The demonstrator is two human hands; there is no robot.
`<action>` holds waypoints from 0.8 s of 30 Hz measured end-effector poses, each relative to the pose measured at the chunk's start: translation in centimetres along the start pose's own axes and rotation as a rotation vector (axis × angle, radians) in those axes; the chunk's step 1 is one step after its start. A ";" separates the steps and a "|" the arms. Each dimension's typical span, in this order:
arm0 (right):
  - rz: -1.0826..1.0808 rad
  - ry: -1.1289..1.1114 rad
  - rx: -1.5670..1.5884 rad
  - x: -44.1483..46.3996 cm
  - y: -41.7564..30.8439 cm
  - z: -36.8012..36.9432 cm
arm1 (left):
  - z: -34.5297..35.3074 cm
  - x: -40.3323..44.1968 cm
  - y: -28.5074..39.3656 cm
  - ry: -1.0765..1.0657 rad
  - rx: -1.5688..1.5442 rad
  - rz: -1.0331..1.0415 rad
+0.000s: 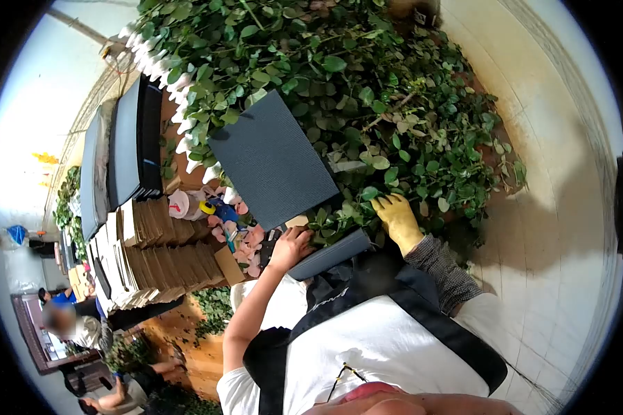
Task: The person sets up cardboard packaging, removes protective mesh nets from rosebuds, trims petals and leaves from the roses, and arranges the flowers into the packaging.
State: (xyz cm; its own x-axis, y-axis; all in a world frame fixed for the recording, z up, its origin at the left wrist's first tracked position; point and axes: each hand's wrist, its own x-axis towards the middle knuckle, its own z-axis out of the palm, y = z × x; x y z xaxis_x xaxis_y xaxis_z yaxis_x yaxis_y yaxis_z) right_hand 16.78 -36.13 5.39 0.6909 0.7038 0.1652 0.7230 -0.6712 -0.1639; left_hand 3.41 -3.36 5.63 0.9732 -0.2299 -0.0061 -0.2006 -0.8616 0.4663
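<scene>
My bare left hand (291, 250) is at the near left edge of a dark grey corrugated sheet (273, 162), its fingers curled beside a small brown cardboard piece (297, 221). What those fingers grip is hidden. In a yellow glove, my right hand (397, 220) rests its outstretched fingers on the green leafy stems (422, 166). Between my hands, leaves show next to a folded grey corrugated flap (336, 253) close to my body. The large sheet lies tilted over the foliage, with white wrapped flower heads (185, 114) along the pile's left side.
Stacks of brown cardboard (176, 266) and dark grey sheets (128, 145) stand at left. Pink petals (251, 242), a yellow tape roll (207, 207) and a pink roll (179, 205) lie near my left hand. Other people (83, 325) are at the far left. A tiled wall (547, 228) runs along the right.
</scene>
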 end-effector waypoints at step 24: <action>-0.546 -0.263 0.625 18.1 -8.7 -9.9 | 2.9 -0.7 -2.1 0.112 -0.426 -0.083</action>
State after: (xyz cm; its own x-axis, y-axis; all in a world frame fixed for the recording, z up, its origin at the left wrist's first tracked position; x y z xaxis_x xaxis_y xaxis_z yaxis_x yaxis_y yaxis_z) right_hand 23.07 -19.85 19.46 0.1692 0.9727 0.1590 0.7648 -0.0279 -0.6437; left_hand 2.87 -2.70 2.09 0.9949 -0.0974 0.0265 -0.0804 -0.6061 0.7913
